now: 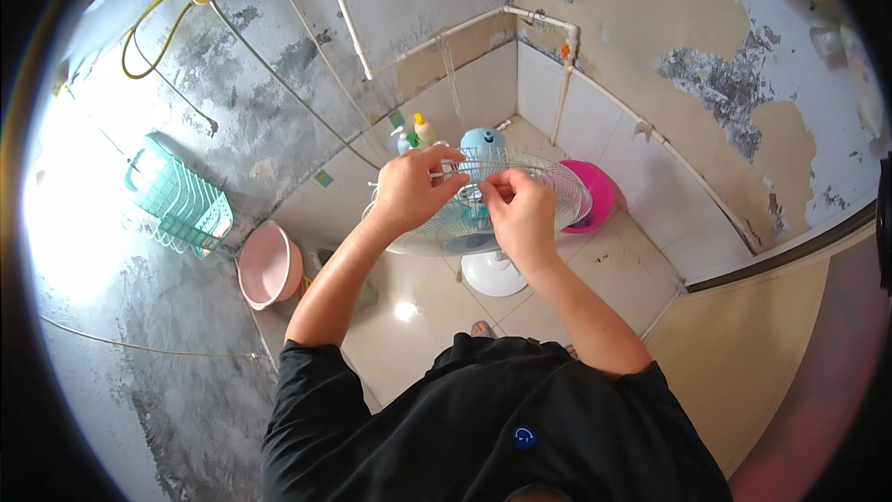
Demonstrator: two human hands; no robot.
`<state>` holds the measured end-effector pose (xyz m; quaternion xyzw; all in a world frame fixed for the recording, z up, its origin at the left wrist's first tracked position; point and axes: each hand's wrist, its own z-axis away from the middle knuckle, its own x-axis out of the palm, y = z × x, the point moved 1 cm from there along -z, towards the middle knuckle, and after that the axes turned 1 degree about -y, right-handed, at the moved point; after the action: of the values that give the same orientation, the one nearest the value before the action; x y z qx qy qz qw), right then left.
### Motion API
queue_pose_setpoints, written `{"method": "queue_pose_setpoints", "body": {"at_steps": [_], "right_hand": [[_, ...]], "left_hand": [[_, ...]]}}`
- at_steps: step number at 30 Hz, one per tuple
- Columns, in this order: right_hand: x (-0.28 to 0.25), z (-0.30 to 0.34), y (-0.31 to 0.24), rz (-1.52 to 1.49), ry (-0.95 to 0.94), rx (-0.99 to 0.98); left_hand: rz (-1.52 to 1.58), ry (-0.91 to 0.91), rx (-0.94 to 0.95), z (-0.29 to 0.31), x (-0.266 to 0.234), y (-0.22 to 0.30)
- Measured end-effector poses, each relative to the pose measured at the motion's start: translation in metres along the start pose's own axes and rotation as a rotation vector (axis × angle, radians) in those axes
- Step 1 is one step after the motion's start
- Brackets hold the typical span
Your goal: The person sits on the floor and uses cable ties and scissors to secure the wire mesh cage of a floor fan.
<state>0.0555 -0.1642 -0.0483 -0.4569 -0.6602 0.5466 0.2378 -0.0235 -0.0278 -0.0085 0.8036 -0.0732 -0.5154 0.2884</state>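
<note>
A standing fan is in front of me, with a white wire fan guard [423, 231], a light blue motor housing [483, 141] and a round white base [493, 275] on the floor. At the guard's upper part, my left hand [415, 188] has its fingers curled over the wires, the thumb below them. Close beside it on the right, my right hand [522, 217] is closed in a pinch against the guard; whatever sits between thumb and forefinger is too small to make out. Through the wires, parts of the fan's blades show only dimly.
Behind the fan on the right lies a bright pink basin [609, 195]. A pale pink basin [269, 265] leans by the left wall, below a hanging turquoise basket [181, 193]. Pump bottles [424, 129] stand behind the fan. White pipes [557, 98] run along the walls.
</note>
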Motion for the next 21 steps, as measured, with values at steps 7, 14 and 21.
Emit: {"method": "queue_pose_setpoints", "body": {"at_steps": [7,14,21], "right_hand": [[0.004,-0.009,-0.001,0.156,0.075,-0.219],[-0.004,-0.024,-0.005,0.127,-0.036,-0.051],[-0.02,-0.019,-0.002,0.101,-0.257,0.069]], "left_hand": [[-0.046,-0.055,0.01,0.001,-0.002,0.006],[-0.216,0.015,0.134,0.006,0.008,0.01],[-0.264,0.071,0.181,0.01,0.011,0.012]]}}
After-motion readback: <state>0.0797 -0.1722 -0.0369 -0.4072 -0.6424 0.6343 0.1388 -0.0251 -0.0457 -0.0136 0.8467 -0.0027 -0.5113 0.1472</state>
